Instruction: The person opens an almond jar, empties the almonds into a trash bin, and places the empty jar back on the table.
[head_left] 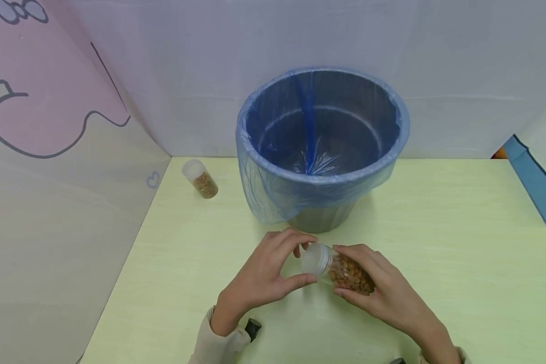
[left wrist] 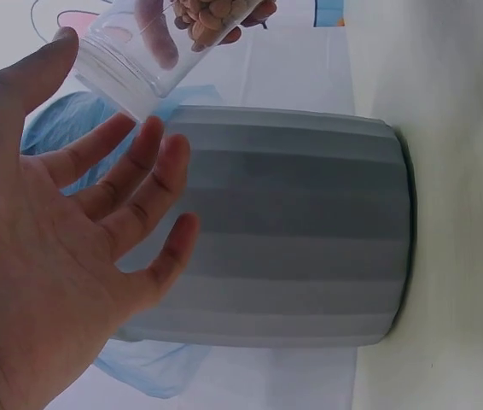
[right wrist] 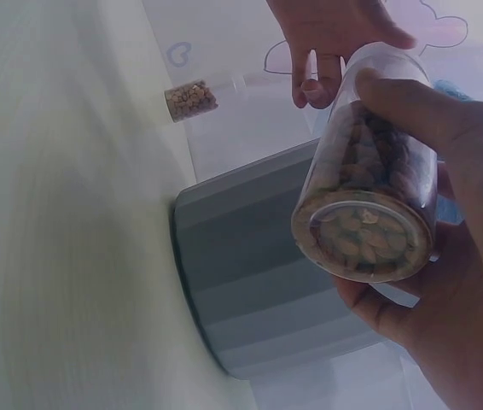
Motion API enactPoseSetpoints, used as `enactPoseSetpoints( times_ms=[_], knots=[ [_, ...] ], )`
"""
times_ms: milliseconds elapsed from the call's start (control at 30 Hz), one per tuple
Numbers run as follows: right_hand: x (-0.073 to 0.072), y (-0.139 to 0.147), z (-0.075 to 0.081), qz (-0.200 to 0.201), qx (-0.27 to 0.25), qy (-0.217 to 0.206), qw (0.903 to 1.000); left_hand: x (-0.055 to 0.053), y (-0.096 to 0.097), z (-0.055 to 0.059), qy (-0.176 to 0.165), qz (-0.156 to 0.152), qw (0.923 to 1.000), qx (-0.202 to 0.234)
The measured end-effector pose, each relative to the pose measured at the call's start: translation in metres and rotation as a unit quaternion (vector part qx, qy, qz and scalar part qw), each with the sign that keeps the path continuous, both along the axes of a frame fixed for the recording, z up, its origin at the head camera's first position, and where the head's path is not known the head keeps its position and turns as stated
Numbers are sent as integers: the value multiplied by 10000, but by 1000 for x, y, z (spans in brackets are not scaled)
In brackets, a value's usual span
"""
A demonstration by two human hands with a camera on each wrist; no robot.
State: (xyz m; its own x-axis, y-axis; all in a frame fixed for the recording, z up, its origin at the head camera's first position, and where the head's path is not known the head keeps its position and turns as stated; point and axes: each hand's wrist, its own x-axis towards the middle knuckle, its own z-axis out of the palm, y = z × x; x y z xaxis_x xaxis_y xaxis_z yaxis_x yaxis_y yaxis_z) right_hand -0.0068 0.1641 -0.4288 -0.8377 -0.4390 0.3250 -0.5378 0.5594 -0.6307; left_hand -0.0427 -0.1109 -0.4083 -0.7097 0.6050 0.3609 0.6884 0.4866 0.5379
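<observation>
jar (head_left: 348, 274) seemingly being opened
gripped by the right hand (head_left: 388, 287); lid (head_left: 313, 259) framed by the left hand (head_left: 269, 268), loosely spread; a twist seems needed.

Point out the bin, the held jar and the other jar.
Bin (left wrist: 284, 226): left wrist view, on its gray outer wall.
Held jar (head_left: 348, 273): head view, on its clear side.
Other jar (head_left: 202, 181): head view, on the middle of its side.
</observation>
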Motion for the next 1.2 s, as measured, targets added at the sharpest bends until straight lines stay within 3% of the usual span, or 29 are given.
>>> enactPoseSetpoints(
  times_ms=[100, 300, 400, 700, 1200],
  knots=[
    [0, 0, 0, 0, 20, 15, 10000, 1, 1, 1, -74, 10, 10000, -47],
    [0, 0, -1, -5, 18, 14, 10000, -1, -1, -1, 148, -441, 9989, 64],
    [0, 0, -1, 13, -5, -1, 10000, -1, -2, -1, 227, -523, 9983, 98],
    [1, 0, -2, 4, 6, -4, 10000, 1, -2, 0, 36, -294, 9996, -21],
    [4, -1, -1, -34, 59, -25, 10000, 2, 1, 0, 17, 23, 10000, -76]
  ],
)
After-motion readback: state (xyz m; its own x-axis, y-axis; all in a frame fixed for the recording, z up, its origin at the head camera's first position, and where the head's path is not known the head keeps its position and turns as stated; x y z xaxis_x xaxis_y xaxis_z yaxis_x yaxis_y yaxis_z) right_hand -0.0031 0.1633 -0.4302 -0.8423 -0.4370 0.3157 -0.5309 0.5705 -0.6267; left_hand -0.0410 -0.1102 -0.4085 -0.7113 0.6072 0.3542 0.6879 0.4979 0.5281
